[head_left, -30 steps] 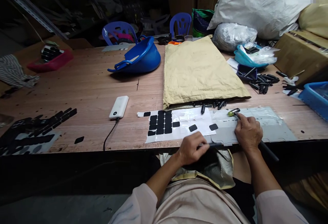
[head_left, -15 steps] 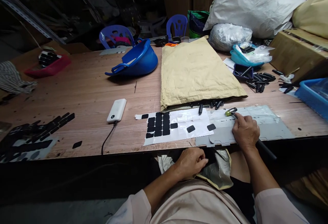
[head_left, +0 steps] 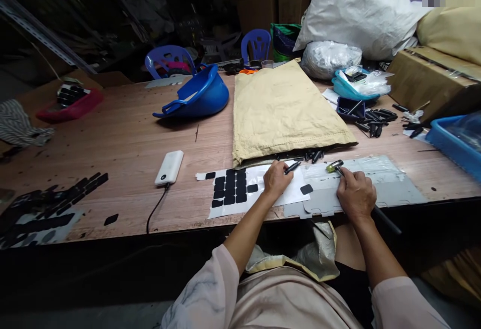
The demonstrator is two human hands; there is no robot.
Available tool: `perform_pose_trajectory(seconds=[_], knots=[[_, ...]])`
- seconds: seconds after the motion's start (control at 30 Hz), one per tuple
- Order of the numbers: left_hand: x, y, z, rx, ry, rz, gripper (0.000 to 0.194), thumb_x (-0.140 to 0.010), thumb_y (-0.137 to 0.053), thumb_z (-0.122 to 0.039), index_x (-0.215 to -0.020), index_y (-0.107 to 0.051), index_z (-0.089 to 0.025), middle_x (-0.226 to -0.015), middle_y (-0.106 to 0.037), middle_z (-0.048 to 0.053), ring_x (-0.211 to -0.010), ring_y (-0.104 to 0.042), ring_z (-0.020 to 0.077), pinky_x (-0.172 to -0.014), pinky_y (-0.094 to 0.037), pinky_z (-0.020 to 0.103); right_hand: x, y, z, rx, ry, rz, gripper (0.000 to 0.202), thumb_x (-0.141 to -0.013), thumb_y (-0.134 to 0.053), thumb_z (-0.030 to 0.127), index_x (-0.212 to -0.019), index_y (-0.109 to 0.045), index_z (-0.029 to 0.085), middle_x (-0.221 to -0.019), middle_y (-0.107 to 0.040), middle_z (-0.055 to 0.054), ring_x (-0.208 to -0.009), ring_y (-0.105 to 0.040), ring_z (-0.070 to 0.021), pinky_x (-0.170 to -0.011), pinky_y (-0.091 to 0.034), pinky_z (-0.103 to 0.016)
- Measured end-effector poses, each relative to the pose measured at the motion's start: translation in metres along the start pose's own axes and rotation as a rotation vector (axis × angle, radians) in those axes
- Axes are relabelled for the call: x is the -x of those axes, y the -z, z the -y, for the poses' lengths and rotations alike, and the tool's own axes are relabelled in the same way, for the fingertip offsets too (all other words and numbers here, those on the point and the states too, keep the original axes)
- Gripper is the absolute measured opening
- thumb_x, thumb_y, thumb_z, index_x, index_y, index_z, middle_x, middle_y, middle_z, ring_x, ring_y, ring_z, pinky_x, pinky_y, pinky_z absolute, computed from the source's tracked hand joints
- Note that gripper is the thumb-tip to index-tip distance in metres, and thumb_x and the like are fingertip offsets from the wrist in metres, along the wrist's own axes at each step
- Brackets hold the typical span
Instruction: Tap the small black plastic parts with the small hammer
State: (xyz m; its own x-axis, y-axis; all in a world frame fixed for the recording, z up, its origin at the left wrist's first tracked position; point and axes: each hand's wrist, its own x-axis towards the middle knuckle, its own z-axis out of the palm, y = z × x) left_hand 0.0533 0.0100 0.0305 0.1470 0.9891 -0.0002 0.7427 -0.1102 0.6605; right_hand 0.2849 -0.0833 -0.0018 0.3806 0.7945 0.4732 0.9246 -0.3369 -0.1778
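Note:
My left hand (head_left: 276, 180) is closed on a black pen-like piece (head_left: 293, 167) that points to the right, above a white paper sheet (head_left: 259, 168). Rows of black rounded patches (head_left: 230, 187) lie on the left part of that sheet, and a single black patch (head_left: 306, 189) lies at its right end. Wrapped round a hammer, my right hand (head_left: 356, 194) rests over a grey board (head_left: 394, 183). The hammer's head (head_left: 334, 166) has a yellow-green face, and its dark handle sticks out below my hand past the table edge.
A tan paper sack (head_left: 289, 113) lies behind the sheet, with black pieces (head_left: 314, 156) under its front edge. More black pieces (head_left: 376, 118) are at the right near a blue tray (head_left: 456, 136). A white power bank (head_left: 169, 167) and blue basin (head_left: 199, 96) stand left.
My left hand has risen from my lap to the paper sheet and taken hold of the black pen-like piece. My right hand still grips the hammer in about the same place.

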Motion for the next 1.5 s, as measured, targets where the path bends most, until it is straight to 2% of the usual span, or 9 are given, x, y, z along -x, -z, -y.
perform_pose_trajectory(seconds=[0.13, 0.3, 0.47, 0.6, 0.7, 0.87, 1.03, 1.23, 1.5], knots=[[0.029, 0.009, 0.019, 0.078, -0.156, 0.033, 0.018, -0.080, -0.077, -0.012, -0.095, -0.072, -0.022, -0.098, -0.070, 0.002, -0.096, -0.064, 0.0209, -0.084, -0.051, 0.032, 0.000, 0.001, 0.000, 0.012, 0.000, 0.012, 0.038, -0.093, -0.058, 0.023, -0.126, -0.077, 0.022, -0.098, -0.061, -0.010, -0.082, -0.039, -0.0196, -0.072, -0.022, -0.035], [0.050, 0.012, 0.036, 0.103, -0.201, 0.085, 0.015, -0.081, -0.082, -0.017, -0.093, -0.074, -0.023, -0.097, -0.072, 0.002, -0.101, -0.062, 0.0235, -0.095, -0.050, 0.037, 0.000, 0.004, 0.001, 0.009, -0.004, 0.030, 0.036, -0.098, -0.057, 0.024, -0.128, -0.076, 0.022, -0.100, -0.061, -0.010, -0.082, -0.040, -0.0191, -0.072, -0.021, -0.034], [0.050, 0.008, 0.038, 0.087, -0.212, 0.096, 0.017, -0.081, -0.084, -0.022, -0.096, -0.077, -0.024, -0.102, -0.073, 0.002, -0.103, -0.062, 0.0242, -0.097, -0.048, 0.039, -0.005, 0.004, -0.005, -0.052, -0.010, 0.055, 0.033, -0.097, -0.058, 0.025, -0.124, -0.077, 0.023, -0.097, -0.061, -0.010, -0.081, -0.039, -0.0192, -0.071, -0.022, -0.035], [0.049, 0.006, 0.038, 0.080, -0.214, 0.101, 0.018, -0.081, -0.086, -0.023, -0.097, -0.079, -0.025, -0.101, -0.073, 0.003, -0.103, -0.062, 0.0245, -0.096, -0.048, 0.038, -0.005, 0.014, -0.004, -0.220, -0.039, 0.026, 0.036, -0.097, -0.054, 0.025, -0.126, -0.075, 0.022, -0.098, -0.064, -0.010, -0.087, -0.051, -0.0222, -0.075, -0.036, -0.035], [0.050, 0.006, 0.038, 0.086, -0.227, 0.101, 0.016, -0.082, -0.086, -0.025, -0.098, -0.081, -0.025, -0.100, -0.073, 0.003, -0.103, -0.063, 0.0246, -0.095, -0.048, 0.038, 0.005, 0.031, 0.011, -0.446, 0.013, 0.003, 0.039, -0.101, -0.050, 0.031, -0.131, -0.072, 0.021, -0.107, -0.070, -0.012, -0.098, -0.062, -0.0248, -0.084, -0.048, -0.038], [0.051, 0.005, 0.039, 0.103, -0.225, 0.093, 0.015, -0.084, -0.086, -0.026, -0.098, -0.082, -0.025, -0.100, -0.073, 0.003, -0.103, -0.063, 0.0240, -0.097, -0.048, 0.039, 0.034, 0.054, 0.051, -0.728, 0.210, 0.177, 0.034, -0.105, -0.051, 0.034, -0.129, -0.072, 0.024, -0.103, -0.075, -0.008, -0.095, -0.070, -0.0211, -0.086, -0.056, -0.035], [0.051, 0.006, 0.039, 0.104, -0.233, 0.094, 0.017, -0.084, -0.087, -0.026, -0.100, -0.083, -0.026, -0.101, -0.074, 0.003, -0.103, -0.063, 0.0243, -0.095, -0.047, 0.039, 0.056, 0.056, 0.073, -0.697, 0.320, 0.135, 0.039, -0.105, -0.050, 0.024, -0.137, -0.071, 0.026, -0.096, -0.072, -0.006, -0.087, -0.069, -0.0184, -0.081, -0.055, -0.030], [0.051, 0.006, 0.038, 0.104, -0.225, 0.089, 0.011, -0.085, -0.086, -0.027, -0.095, -0.083, -0.026, -0.099, -0.074, 0.003, -0.101, -0.063, 0.0239, -0.094, -0.047, 0.040, 0.063, 0.048, 0.075, -0.545, 0.439, 0.168, 0.045, -0.105, -0.046, 0.019, -0.142, -0.070, 0.029, -0.090, -0.068, -0.004, -0.082, -0.065, -0.0170, -0.072, -0.051, -0.027], [0.050, 0.006, 0.036, 0.091, -0.214, 0.093, 0.016, -0.081, -0.088, -0.024, -0.095, -0.083, -0.027, -0.101, -0.076, 0.002, -0.103, -0.063, 0.0254, -0.096, -0.048, 0.041, 0.061, 0.047, 0.068, -0.596, 0.330, 0.066, 0.040, -0.106, -0.051, 0.021, -0.140, -0.071, 0.028, -0.096, -0.072, -0.004, -0.086, -0.068, -0.0165, -0.078, -0.052, -0.027]])
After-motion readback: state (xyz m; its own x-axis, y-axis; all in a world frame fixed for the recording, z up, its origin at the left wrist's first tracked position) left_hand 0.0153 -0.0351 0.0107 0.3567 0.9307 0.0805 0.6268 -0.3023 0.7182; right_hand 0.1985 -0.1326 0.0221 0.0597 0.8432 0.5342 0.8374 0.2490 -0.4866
